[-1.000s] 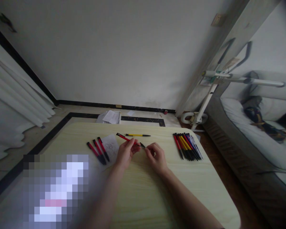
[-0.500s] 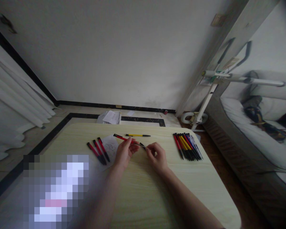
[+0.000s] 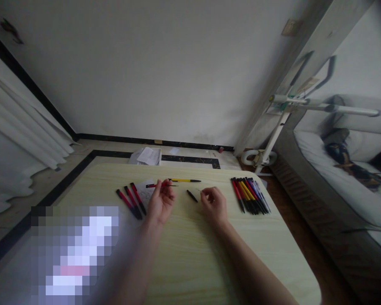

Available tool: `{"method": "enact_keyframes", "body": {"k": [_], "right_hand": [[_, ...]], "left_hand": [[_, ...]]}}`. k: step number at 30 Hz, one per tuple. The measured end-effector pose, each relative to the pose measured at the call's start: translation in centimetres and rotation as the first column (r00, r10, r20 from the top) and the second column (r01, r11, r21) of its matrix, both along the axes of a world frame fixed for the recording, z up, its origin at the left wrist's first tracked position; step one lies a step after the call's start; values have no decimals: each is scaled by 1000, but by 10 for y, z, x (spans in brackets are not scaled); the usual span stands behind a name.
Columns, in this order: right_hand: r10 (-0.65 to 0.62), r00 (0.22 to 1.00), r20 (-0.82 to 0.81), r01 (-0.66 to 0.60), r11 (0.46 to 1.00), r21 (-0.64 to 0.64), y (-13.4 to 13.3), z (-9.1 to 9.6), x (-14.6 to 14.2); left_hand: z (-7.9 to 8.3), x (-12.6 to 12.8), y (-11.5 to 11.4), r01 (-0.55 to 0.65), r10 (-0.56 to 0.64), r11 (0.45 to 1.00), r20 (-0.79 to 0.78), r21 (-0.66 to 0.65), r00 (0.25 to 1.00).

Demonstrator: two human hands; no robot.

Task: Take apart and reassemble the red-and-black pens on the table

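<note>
- The left hand [image 3: 160,203] has its thumb and fingers closed on a red pen barrel [image 3: 151,186], the remaining fingers loosely curled. The barrel lies nearly level, clip end to the left; gripping it mid-length seems meant to leave both ends free.
- From the barrel's right end pokes a thin dark refill [image 3: 174,185], aimed towards the other side, presumably exposed because the front section is off.
- The right hand [image 3: 214,205] has thumb and forefinger narrowed to a pinch on a fine pale sliver [image 3: 198,190]. I can't tell from here what it is, perhaps a spring; anything so slight would need fingertips rather than a fist.
- Between the 2 hands, just beside the right fingertips, a black pen tip section [image 3: 192,196] lies slantwise on the wood-grain table [image 3: 184,262], probably there to be handy to either side.
- Just beyond the left fingers, 1 yellow-and-black pen [image 3: 184,180] lies crosswise, apart from the groups.
- Further left, 3 red-and-black pens [image 3: 132,200] rest side by side, partly over a scribbled paper sheet [image 3: 146,195], perhaps to keep them separate.
- Well to the right, a bunch of pens [image 3: 249,195] lies roughly parallel, red, yellow, blue and whitish, seemingly grouped by colour.
</note>
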State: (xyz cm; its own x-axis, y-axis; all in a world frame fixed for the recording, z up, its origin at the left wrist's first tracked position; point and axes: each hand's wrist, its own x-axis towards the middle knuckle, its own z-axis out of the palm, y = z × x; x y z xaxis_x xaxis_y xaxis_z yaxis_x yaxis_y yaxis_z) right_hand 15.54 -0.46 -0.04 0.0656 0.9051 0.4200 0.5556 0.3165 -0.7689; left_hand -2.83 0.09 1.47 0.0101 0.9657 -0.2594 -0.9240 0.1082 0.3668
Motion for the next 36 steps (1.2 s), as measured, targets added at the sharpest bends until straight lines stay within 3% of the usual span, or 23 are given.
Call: {"method": "enact_keyframes", "body": {"k": [7,16,36], "right_hand": [[-12,988,154,15,1000,-22,2,-8,1],[3,974,227,4,999,-32,1,-7,1],[21,944,328,10,996,-91,0,-3,1]], "left_hand": [[2,-1,-1,-16,15,1000,46,15,999],[3,1,-2,18,-18,1000,13,7,1000],[-3,18,-3,-14,3,999,-324,-31,946]]}}
